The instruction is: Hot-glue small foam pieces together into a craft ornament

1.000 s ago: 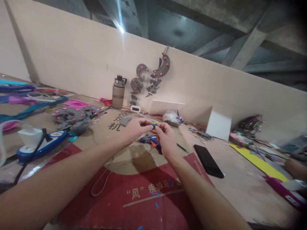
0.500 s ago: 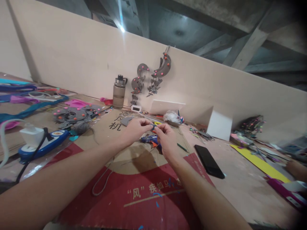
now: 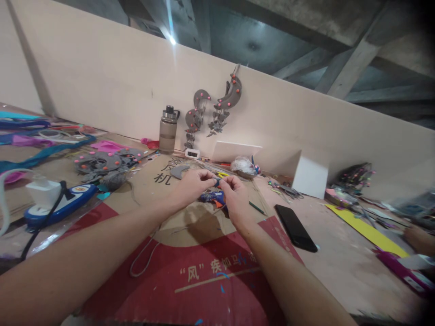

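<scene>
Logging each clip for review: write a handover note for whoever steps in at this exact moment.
Left hand and right hand: fingertips pinch one small blue piece between them, held above the cardboard sheet.
Blue glue gun lies just under the hands; black phone to the right; grey felt pieces with pink dots to the left; water bottle by the wall.
Done: piece in hand. Left: cannot tell.

My left hand and right hand pinch a small blue piece together; phone at three o'clock.
</scene>
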The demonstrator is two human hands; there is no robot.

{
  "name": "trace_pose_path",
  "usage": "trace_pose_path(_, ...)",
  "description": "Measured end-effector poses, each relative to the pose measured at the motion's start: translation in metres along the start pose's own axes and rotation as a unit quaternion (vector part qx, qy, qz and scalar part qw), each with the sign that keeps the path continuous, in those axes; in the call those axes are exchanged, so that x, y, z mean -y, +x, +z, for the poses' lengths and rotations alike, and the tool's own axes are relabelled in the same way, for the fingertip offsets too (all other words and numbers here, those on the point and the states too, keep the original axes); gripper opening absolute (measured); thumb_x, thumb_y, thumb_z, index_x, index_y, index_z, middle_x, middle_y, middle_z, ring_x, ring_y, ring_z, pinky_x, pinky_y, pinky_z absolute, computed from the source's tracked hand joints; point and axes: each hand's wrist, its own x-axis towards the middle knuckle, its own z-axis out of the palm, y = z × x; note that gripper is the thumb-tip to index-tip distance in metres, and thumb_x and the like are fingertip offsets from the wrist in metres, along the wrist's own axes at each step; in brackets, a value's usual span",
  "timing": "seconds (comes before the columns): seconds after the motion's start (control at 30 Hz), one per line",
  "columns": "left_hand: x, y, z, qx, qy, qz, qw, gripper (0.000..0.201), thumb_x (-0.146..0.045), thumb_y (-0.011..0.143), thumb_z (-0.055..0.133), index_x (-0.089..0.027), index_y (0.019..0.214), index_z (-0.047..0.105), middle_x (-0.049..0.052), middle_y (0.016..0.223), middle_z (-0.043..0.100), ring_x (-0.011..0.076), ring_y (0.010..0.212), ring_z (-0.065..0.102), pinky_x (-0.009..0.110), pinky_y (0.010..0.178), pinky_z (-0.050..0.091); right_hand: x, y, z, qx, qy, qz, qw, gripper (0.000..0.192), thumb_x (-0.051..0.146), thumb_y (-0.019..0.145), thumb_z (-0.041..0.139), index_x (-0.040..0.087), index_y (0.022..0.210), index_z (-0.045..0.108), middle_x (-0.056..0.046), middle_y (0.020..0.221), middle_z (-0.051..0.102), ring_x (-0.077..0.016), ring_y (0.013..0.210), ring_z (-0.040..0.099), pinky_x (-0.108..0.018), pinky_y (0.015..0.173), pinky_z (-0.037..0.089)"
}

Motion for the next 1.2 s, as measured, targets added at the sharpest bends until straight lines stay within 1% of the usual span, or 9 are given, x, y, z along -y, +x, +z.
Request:
trace_pose_path(0.13,0.0,0.001,-0.003,0.051,-0.032,-0.019,0.998,0.019,-0.03,0.073,0.059,-0.014,0.08,0.068,-0.003,0.056,0.054,0.0085,0.052,0.043,0.022,0.051,0.032,0.002,0.001,-0.002,-0.005,0.022,0.005,1.0,0.014,0.034,0.076,0.053,0.02,0.073,0.053,0.005,0.063,0.048,-0.0103,0.057,0.041,-0.023,0.055,0.034)
trace_pose_path(0.27,-0.003,0.002,-0.006,0.089,-0.103,-0.048,0.989,0.023,-0.023,0.068,0.061,-0.013,0.088,0.069,0.0,0.067,0.061,0.0094,0.057,0.049,0.023,0.055,0.036,0.003,0.001,-0.005,-0.014,0.011,0.012,1.0,0.015,0.034,0.077,0.051,0.02,0.072,0.051,0.005,0.062,0.046,-0.0099,0.056,0.038,-0.023,0.055,0.033)
trace_pose_path(0.43,-0.002,0.004,-0.006,0.069,-0.131,-0.068,0.987,0.032,-0.023,0.067,0.062,-0.012,0.097,0.067,0.002,0.068,0.063,0.011,0.06,0.054,0.023,0.055,0.039,0.001,0.001,-0.006,-0.012,0.003,0.005,1.0,0.017,0.035,0.078,0.05,0.02,0.072,0.051,0.005,0.062,0.045,-0.0098,0.055,0.037,-0.023,0.055,0.032)
trace_pose_path(0.63,0.008,0.006,-0.004,0.014,-0.074,-0.042,0.996,0.019,-0.023,0.07,0.057,-0.014,0.081,0.07,0.001,0.062,0.061,0.0099,0.054,0.048,0.022,0.052,0.036,0.004,-0.002,-0.003,-0.013,0.003,0.002,1.0,0.016,0.034,0.077,0.05,0.019,0.072,0.051,0.005,0.063,0.045,-0.0103,0.057,0.038,-0.023,0.055,0.031)
trace_pose_path(0.77,0.01,0.008,-0.004,-0.024,-0.103,-0.049,0.993,0.023,-0.026,0.074,0.053,-0.014,0.084,0.069,0.005,0.073,0.066,0.0099,0.056,0.049,0.022,0.051,0.036,0.006,-0.002,-0.003,-0.011,-0.002,0.006,1.0,0.016,0.035,0.077,0.049,0.02,0.072,0.05,0.005,0.063,0.045,-0.0105,0.057,0.038,-0.023,0.055,0.031)
trace_pose_path(0.87,0.008,0.008,-0.004,-0.003,-0.13,-0.051,0.99,0.03,-0.034,0.078,0.05,-0.013,0.083,0.07,0.007,0.077,0.067,0.0108,0.059,0.052,0.022,0.051,0.037,0.008,-0.003,-0.004,-0.008,-0.009,0.007,1.0,0.015,0.034,0.077,0.049,0.02,0.072,0.05,0.005,0.063,0.044,-0.0107,0.057,0.038,-0.023,0.056,0.031)
trace_pose_path(0.93,0.007,0.007,-0.004,0.017,-0.127,-0.042,0.991,0.034,-0.04,0.079,0.049,-0.013,0.08,0.07,0.006,0.071,0.065,0.0113,0.058,0.052,0.023,0.052,0.038,0.009,-0.003,-0.004,-0.008,-0.015,0.007,1.0,0.015,0.033,0.077,0.049,0.02,0.07,0.049,0.005,0.062,0.043,-0.0107,0.058,0.038,-0.023,0.056,0.031)
trace_pose_path(1.07,0.007,0.005,-0.003,0.036,-0.048,-0.025,0.998,0.033,-0.043,0.073,0.059,-0.014,0.082,0.072,0.002,0.061,0.062,0.0115,0.056,0.051,0.023,0.054,0.037,0.007,-0.003,-0.003,-0.009,-0.014,0.001,1.0,0.015,0.032,0.076,0.05,0.019,0.069,0.049,0.005,0.062,0.043,-0.0105,0.057,0.037,-0.023,0.056,0.031)
trace_pose_path(1.2,0.01,0.004,-0.005,0.038,0.0,-0.019,0.999,0.03,-0.037,0.071,0.061,-0.015,0.087,0.072,0.002,0.066,0.065,0.0126,0.06,0.054,0.023,0.056,0.038,0.003,-0.004,-0.002,-0.006,-0.024,-0.008,1.0,0.014,0.032,0.076,0.051,0.019,0.071,0.051,0.005,0.062,0.045,-0.0103,0.057,0.038,-0.023,0.055,0.032)
